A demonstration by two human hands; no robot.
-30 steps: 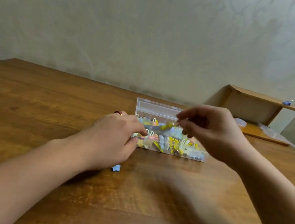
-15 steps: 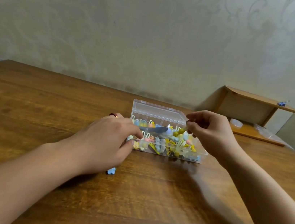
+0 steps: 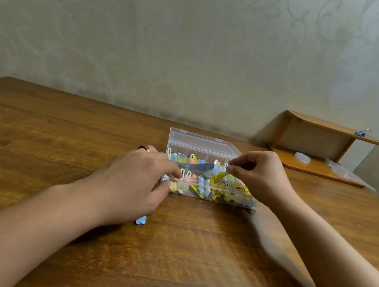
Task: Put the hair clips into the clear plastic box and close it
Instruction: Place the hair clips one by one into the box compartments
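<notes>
The clear plastic box (image 3: 204, 144) stands on the wooden table (image 3: 38, 134), its lid tilted up at the back. Several colourful hair clips (image 3: 204, 184) fill it, and a long dark blue clip (image 3: 201, 165) lies across the top. My left hand (image 3: 134, 184) pinches the box's front left corner, thumb on the outside wall and index finger over the rim. My right hand (image 3: 259, 175) hovers over the right side with curled fingers, pinching a small pale clip (image 3: 224, 168). One light blue clip (image 3: 140, 220) lies on the table under my left wrist.
A low wooden shelf (image 3: 318, 134) stands at the back right against the wall, with a blue binder clip (image 3: 361, 132) on top and a plastic bag (image 3: 343, 171) at its base. A small red thing (image 3: 143, 148) shows behind my left hand.
My right hand has come down and to the right, from above the middle of the box to its right side. My left hand has stayed on the front left corner.
</notes>
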